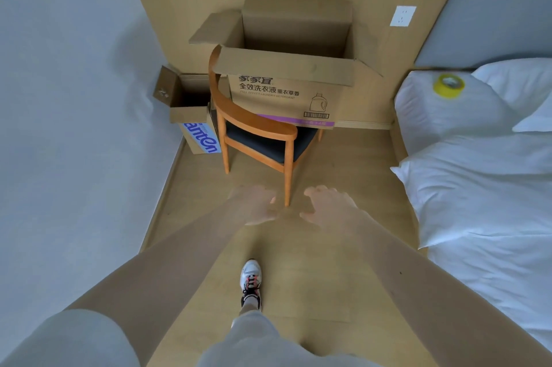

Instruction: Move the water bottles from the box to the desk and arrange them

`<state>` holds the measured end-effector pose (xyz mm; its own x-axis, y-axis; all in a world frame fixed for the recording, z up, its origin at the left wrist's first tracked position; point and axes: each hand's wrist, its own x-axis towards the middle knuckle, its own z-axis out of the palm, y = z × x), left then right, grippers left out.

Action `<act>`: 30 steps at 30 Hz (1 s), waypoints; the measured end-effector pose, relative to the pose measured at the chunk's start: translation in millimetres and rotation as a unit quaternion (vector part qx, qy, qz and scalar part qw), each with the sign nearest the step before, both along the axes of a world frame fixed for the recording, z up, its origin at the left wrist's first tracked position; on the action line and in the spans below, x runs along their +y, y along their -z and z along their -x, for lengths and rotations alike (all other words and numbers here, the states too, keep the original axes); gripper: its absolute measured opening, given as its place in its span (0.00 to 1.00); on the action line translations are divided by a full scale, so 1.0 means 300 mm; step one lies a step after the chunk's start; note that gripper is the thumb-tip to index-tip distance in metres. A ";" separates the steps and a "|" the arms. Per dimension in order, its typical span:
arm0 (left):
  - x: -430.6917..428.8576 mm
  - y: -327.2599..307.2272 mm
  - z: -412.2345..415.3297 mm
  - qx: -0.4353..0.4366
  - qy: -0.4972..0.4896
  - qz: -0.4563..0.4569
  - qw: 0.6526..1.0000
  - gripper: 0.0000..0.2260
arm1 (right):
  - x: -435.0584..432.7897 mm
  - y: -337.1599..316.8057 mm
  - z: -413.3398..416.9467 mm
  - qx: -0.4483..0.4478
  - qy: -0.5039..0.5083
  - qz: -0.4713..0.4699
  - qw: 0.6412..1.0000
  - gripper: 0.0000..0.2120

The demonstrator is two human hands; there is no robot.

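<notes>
Head view, looking down along both outstretched bare arms. The left hand [257,205] and right hand [328,206] sit just below the centre of the frame, side by side but apart, with a narrow gap between them. Both are blurred. Their fingers appear loosely spread and neither hand holds anything.

Above the hands, at the centre of the frame, a large cardboard box [283,97] rests on the dark seat of a wooden chair [257,130]. Its four flaps are folded open and its front face carries printed text and a bottle drawing. The inside of the box is in shadow, so its contents cannot be made out. The hands are well short of the box, level with the chair's nearest leg.

To the left of the chair, a smaller open box [191,118] with blue lettering stands on the floor [343,247], against the pale wall [74,97]. At the right edge of the frame lies a bed [493,217] with white bedding. A roll of yellow tape [449,84] rests on a pillow [442,115] at its head. A white wall socket [402,16] shows at the upper right, on the wood panelling behind the box. At the bottom centre, one foot in a white shoe [251,277] is on the floor.
</notes>
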<state>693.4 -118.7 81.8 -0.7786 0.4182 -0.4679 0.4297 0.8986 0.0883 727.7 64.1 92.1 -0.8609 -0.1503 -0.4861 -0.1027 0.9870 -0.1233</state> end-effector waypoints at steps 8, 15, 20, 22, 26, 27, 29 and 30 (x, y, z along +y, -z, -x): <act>-0.134 -0.021 0.429 0.015 0.021 -0.029 0.999 0.19 | -0.141 -0.016 0.408 0.000 0.018 -0.007 1.000 0.26; -0.222 -0.030 0.761 0.028 0.051 -0.021 0.998 0.17 | -0.240 -0.042 0.693 0.012 0.035 0.003 0.999 0.24; -0.199 -0.002 0.908 0.024 0.074 -0.035 0.996 0.16 | -0.229 -0.045 0.832 0.013 0.051 0.002 0.999 0.24; -0.181 0.013 0.972 0.035 0.077 -0.036 0.996 0.16 | -0.209 -0.049 0.893 0.016 0.052 0.000 0.998 0.24; -0.125 0.014 1.111 0.048 0.066 -0.065 0.995 0.18 | -0.147 -0.058 1.034 0.034 0.046 0.015 0.998 0.25; -0.107 0.008 1.148 0.058 0.066 -0.073 0.993 0.18 | -0.129 -0.059 1.075 0.044 0.040 0.021 0.998 0.25; -0.073 -0.015 1.224 0.082 0.061 -0.094 0.990 0.17 | -0.093 -0.062 1.163 0.061 0.028 0.031 0.997 0.24; -0.054 -0.030 1.261 0.089 0.055 -0.106 0.989 0.16 | -0.074 -0.064 1.208 0.066 0.024 0.034 0.997 0.23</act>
